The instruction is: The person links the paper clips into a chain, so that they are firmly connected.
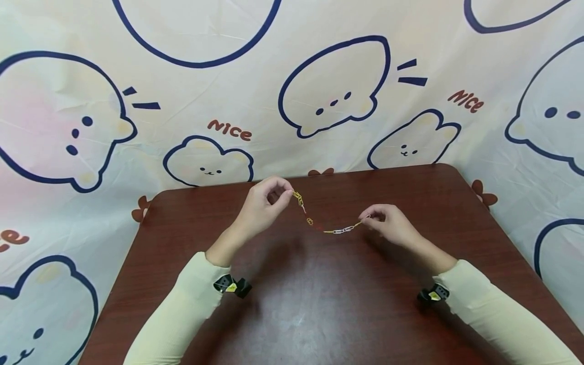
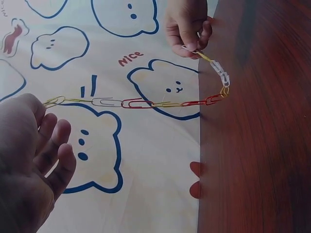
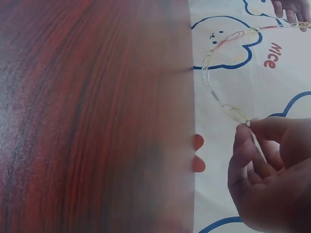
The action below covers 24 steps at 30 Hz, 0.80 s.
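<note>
A chain of linked paper clips in yellow, white and red hangs in a sagging curve between both hands, above the table. My left hand pinches its yellow end between thumb and index finger and is the higher of the two. At the other end, my right hand pinches a white clip, which runs back along its fingers in the right wrist view; a yellow clip follows it. From the left wrist, a white clip and a red clip show in the stretched part near the left hand.
The brown wooden table spreads beneath the hands, with their shadows on it. Behind it hangs a pale cloth printed with cartoon outlines and "Nice". Each wrist carries a small black camera below a cream sleeve.
</note>
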Tool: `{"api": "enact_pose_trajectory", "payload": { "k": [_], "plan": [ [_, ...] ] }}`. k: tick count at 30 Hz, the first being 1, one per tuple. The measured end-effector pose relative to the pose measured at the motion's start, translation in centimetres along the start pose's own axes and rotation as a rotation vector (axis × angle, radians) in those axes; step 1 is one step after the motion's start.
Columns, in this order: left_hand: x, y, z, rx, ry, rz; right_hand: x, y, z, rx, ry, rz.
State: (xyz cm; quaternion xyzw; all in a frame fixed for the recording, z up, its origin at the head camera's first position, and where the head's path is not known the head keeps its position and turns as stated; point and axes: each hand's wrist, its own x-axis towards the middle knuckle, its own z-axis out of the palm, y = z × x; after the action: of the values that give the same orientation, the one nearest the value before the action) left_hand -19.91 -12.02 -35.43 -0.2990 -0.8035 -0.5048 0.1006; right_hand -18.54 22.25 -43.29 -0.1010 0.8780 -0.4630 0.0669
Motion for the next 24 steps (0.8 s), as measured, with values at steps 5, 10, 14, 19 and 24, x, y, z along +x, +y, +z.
{"api": "enact_pose_trajectory", "payload": {
  "k": [5,10,14,19,24],
  "plan": [
    [0.0,-0.1,0.1,-0.020,0.003,-0.008,0.2,-0.2,0.0,0.071,-0.014,-0.012],
    [0.0,-0.1,0.1,-0.047,0.003,-0.009,0.1,-0.6,0.1,0.090,-0.011,-0.060],
    [-0.1,-0.1,0.3,-0.066,0.004,-0.023,0.2,-1.0,0.3,0.146,0.001,-0.081],
    [-0.1,-0.1,0.4,-0.080,0.002,-0.043,0.3,-1.2,0.3,0.212,0.039,-0.100],
    [-0.2,0.0,0.4,-0.085,-0.003,-0.060,0.2,-1.5,0.1,0.184,0.070,-0.119]
  ]
}}
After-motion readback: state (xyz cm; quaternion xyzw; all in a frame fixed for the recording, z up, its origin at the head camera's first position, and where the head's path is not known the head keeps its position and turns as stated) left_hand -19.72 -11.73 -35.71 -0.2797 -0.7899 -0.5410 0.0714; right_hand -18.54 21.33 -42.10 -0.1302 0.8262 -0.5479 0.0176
